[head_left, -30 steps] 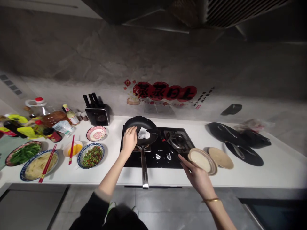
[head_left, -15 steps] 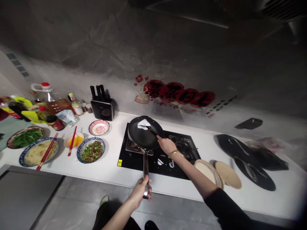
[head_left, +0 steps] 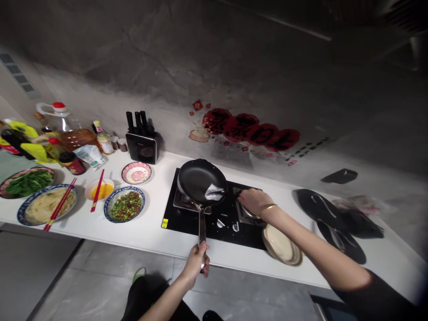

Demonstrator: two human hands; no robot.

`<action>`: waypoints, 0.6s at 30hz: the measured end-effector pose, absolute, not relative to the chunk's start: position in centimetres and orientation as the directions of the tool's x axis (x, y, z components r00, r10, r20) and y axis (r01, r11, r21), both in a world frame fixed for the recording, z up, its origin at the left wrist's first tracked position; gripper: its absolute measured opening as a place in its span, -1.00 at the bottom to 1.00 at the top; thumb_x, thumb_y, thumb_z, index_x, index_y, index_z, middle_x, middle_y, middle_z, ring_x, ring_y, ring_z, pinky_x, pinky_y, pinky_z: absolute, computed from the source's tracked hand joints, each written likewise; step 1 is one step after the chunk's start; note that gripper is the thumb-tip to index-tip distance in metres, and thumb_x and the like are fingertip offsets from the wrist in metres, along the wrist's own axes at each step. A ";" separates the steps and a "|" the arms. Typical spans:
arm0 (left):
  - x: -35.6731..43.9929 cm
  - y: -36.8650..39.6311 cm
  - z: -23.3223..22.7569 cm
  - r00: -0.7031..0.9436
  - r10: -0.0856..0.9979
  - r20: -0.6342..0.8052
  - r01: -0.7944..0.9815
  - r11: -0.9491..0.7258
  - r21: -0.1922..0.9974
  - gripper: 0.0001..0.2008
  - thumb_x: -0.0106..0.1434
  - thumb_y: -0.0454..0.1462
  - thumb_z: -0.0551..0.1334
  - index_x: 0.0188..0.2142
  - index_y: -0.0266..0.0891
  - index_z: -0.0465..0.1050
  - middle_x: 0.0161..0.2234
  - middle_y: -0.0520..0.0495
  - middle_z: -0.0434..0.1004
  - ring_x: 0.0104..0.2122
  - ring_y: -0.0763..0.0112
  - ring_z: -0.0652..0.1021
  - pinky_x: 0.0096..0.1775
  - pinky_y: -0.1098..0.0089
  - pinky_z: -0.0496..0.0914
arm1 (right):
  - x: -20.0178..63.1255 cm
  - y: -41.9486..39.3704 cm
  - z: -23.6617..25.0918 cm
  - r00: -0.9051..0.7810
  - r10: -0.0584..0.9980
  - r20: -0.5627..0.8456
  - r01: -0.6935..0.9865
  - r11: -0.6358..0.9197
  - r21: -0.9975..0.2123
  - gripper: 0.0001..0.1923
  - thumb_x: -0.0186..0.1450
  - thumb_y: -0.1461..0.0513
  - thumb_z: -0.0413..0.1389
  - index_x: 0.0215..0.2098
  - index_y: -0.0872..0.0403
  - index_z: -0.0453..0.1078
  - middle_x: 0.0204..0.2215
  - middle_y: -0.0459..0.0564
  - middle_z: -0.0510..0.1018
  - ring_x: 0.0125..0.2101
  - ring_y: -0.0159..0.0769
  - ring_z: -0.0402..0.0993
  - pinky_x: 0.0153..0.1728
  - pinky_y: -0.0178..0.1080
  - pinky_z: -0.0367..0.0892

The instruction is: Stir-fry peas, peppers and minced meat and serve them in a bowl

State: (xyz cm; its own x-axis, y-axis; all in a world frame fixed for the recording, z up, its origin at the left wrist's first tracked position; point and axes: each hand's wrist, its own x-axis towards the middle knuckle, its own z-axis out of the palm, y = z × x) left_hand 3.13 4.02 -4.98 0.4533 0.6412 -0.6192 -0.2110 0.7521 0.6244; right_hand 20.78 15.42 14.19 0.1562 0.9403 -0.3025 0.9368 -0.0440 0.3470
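My left hand is wrapped round the metal handle of a black frying pan, which rests over the left burner. In the right part of the pan lies a crumpled white paper towel. A dark, slender utensil meets the towel and runs toward my right hand. That hand, with a gold bangle at the wrist, is closed round the utensil's other end above the right burner. Its fingers partly hide the grip, and the utensil's exact kind is unclear.
Left of the black gas hob are a bowl of chopped peppers, beaten egg, noodles and greens. A knife block stands behind. At right are a beige round dish and black utensil rests.
My right hand has moved right, sweeping the paper towel from the pan's far side to its right side. My left hand keeps holding the handle. The view has shifted slightly.
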 end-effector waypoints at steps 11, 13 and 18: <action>3.3 4.2 -4.8 0.444 0.634 -0.633 -0.186 0.756 0.627 -0.25 -0.11 0.28 0.08 -0.18 -0.29 0.17 -0.66 0.17 0.19 -0.77 0.59 0.22 -0.71 0.49 0.06 | 19.5 19.6 11.1 -0.087 0.954 -0.285 0.992 0.108 0.059 -0.61 0.35 0.15 -0.18 -0.06 0.04 0.42 -0.25 -0.01 0.58 -0.24 -0.38 0.47 -0.24 -0.41 0.26; 3.3 4.1 -4.7 0.446 0.631 -0.635 -0.191 0.760 0.621 -0.25 -0.10 0.28 0.07 -0.17 -0.29 0.17 -0.65 0.17 0.20 -0.76 0.60 0.21 -0.70 0.49 0.06 | 20.6 19.0 14.1 -0.128 0.899 -0.418 0.987 0.158 0.036 -0.60 0.33 0.13 -0.16 -0.24 0.06 0.50 -0.46 -0.05 0.59 -0.41 -0.39 0.48 -0.36 -0.42 0.27; 3.4 3.9 -4.8 0.431 0.638 -0.637 -0.224 0.760 0.610 -0.28 -0.08 0.28 0.06 -0.19 -0.27 0.17 -0.64 0.18 0.18 -0.76 0.62 0.20 -0.69 0.49 0.04 | 21.2 18.5 17.6 0.089 0.921 -0.380 0.904 0.085 0.418 -0.75 0.21 0.18 0.03 -0.34 0.14 0.51 -0.37 0.16 0.57 -0.35 -0.14 0.49 -0.41 -0.27 0.27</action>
State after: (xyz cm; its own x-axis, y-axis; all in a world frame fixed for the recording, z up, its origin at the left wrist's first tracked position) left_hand 3.37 3.95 -4.82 0.4314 0.6385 -0.6374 -0.2242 0.7602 0.6098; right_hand 21.19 18.52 17.62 0.0895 0.9206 -0.3801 0.9043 0.0849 0.4184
